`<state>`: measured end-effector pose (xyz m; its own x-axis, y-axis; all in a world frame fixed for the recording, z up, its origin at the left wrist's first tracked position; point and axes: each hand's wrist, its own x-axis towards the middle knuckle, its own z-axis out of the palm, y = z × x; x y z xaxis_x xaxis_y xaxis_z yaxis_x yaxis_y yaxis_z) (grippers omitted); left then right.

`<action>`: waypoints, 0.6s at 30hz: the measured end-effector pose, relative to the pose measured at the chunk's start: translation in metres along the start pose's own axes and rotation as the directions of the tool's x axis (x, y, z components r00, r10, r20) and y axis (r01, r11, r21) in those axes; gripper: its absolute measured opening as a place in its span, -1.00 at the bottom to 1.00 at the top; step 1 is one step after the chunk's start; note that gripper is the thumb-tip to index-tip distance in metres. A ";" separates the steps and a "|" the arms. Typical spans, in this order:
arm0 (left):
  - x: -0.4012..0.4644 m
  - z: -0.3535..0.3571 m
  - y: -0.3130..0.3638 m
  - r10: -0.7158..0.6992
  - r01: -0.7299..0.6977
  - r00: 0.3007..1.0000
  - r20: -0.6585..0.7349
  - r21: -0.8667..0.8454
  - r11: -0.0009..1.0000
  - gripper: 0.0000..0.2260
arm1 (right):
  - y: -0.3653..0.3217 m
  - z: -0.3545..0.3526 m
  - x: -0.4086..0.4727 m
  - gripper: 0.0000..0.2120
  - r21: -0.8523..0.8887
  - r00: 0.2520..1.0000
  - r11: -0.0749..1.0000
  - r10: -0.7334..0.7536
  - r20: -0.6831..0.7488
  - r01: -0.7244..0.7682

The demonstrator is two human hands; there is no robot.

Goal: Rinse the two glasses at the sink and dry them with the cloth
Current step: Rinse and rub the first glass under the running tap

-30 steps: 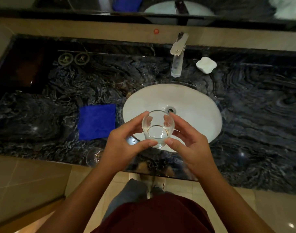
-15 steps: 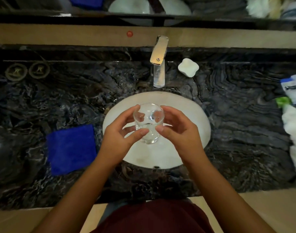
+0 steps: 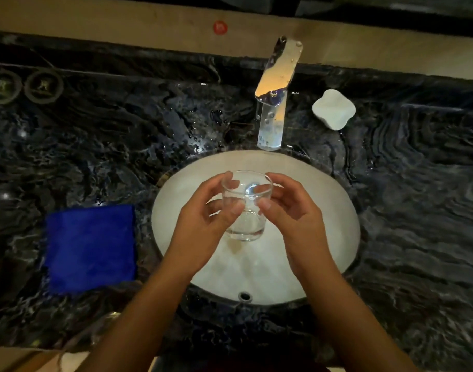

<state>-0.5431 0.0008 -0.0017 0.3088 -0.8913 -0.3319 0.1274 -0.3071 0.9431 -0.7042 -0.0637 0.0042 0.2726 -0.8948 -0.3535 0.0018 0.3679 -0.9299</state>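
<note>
A clear glass point(image 3: 245, 210) with a little water in its bottom is held upright over the white sink basin point(image 3: 324, 237). My left hand point(image 3: 203, 224) grips its left side, thumb across the front. My right hand point(image 3: 291, 218) grips its right side the same way. The folded blue cloth point(image 3: 91, 247) lies on the dark marble counter left of the basin. The second glass is not in view.
The chrome faucet point(image 3: 275, 95) stands behind the basin, its spout over the far rim. A white soap point(image 3: 334, 109) lies to its right. Two round dark coasters point(image 3: 43, 86) sit at the far left of the counter point(image 3: 418, 197).
The view has shifted closer over the basin. Both hands kept their grip on the glass and carried it forward over the sink. The second glass at the counter's front edge left the view.
</note>
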 end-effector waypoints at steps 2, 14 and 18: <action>0.007 0.003 -0.006 -0.018 0.018 1.000 -0.009 0.001 1.000 -0.50 | 0.004 -0.001 0.008 -0.58 -0.044 1.000 0.999 0.004 0.001 -0.004; 0.035 0.014 -0.036 -0.173 0.153 0.980 -0.093 -0.195 0.969 -0.59 | -0.018 -0.034 0.041 -0.61 -0.486 0.955 0.832 -0.297 0.013 0.266; 0.046 0.026 -0.043 -0.268 0.233 0.960 -0.083 -0.295 0.927 -0.66 | -0.042 -0.036 0.080 -0.46 -0.708 0.872 0.575 -0.474 0.119 0.409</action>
<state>-0.5590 -0.0361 -0.0573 0.3402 -0.7460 -0.5725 0.4684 -0.3935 0.7910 -0.7175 -0.1594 0.0113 0.3512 -0.9251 0.1446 -0.5688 -0.3334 -0.7519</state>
